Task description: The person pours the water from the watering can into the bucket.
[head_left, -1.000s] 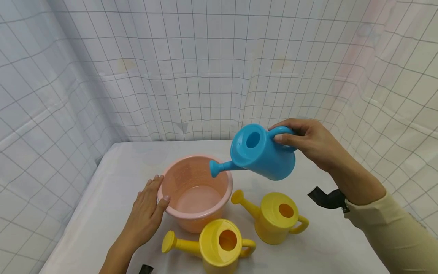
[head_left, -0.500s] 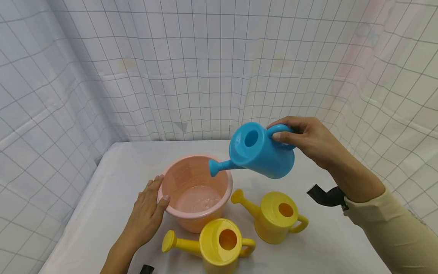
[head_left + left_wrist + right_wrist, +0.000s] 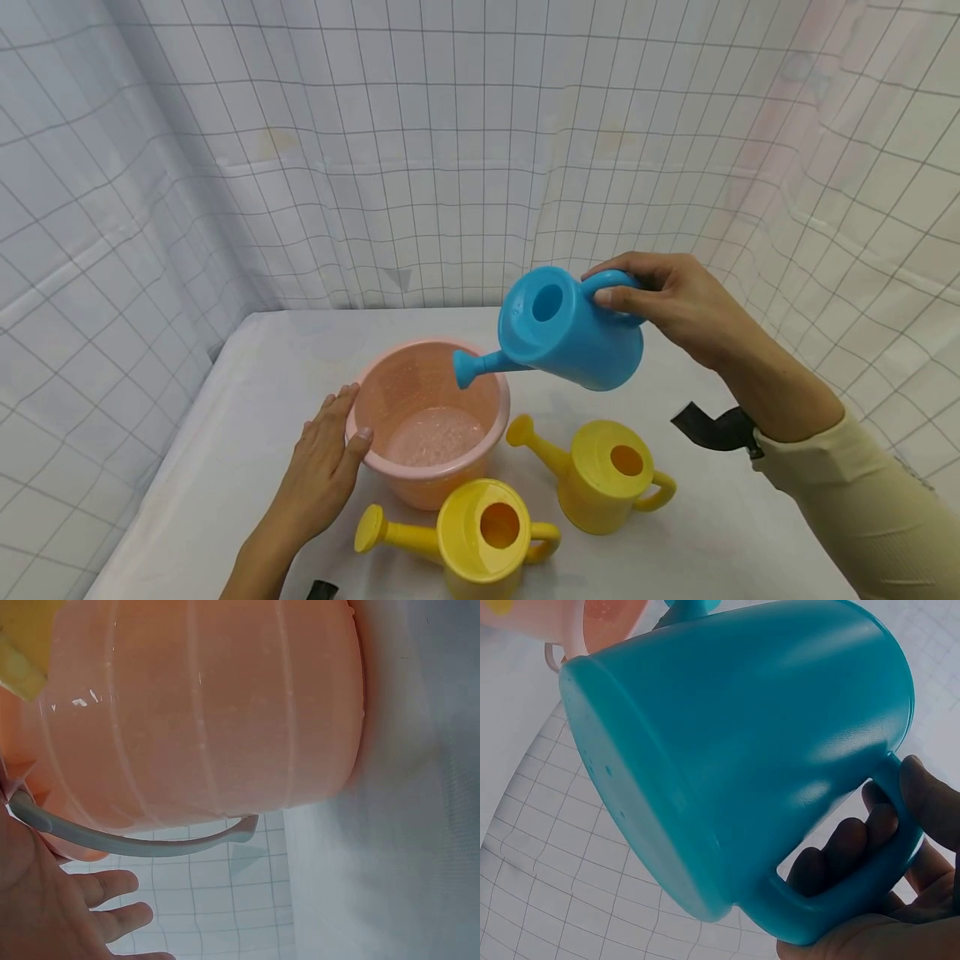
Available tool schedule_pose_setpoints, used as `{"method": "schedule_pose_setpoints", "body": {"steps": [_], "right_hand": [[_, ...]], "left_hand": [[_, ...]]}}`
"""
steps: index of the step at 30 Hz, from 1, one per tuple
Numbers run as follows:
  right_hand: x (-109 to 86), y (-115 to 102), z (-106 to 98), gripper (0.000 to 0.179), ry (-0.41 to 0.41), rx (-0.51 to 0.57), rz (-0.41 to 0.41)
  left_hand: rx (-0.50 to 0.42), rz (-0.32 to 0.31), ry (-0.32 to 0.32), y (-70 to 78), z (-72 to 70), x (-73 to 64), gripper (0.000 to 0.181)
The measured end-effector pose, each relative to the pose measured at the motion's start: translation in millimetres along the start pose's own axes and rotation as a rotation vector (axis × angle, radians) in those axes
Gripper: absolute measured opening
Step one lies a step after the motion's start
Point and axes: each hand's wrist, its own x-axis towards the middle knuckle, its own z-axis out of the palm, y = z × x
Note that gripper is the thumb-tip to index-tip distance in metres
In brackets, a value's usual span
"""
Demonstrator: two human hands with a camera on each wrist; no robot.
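My right hand (image 3: 667, 304) grips the handle of a blue watering can (image 3: 592, 346), fingers and thumb wrapped round it in the right wrist view. The can is held in the air, tilted left, with its spout head above the right side of a pink bucket (image 3: 408, 483). Water (image 3: 431, 437) in the bucket is rippled and bubbly. My left hand (image 3: 322, 467) lies against the bucket's left rim, fingers extended and thumb over the edge. From the left wrist, the bucket's grey handle (image 3: 142, 846) hangs down along its side.
Two yellow watering cans stand on the white-covered table (image 3: 247, 400): a nearer can (image 3: 480, 550) in front of the bucket, another can (image 3: 600, 479) to its right. Both spouts point left. A white gridded curtain (image 3: 465, 167) encloses the back and sides.
My right hand has shifted slightly left and up with the blue watering can. The water in the bucket was smooth and has become rippled with bubbles. My left hand has stayed in place.
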Motion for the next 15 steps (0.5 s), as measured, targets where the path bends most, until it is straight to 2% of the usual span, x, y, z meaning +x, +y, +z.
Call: {"method": "schedule_pose_setpoints", "body": {"steps": [15], "right_hand": [[0.6,-1.8,0.2,0.038,0.001,-0.002,-0.003]], "left_hand": [[0.001,-0.005,0.0,0.5,0.4,-0.3,0.059]]}}
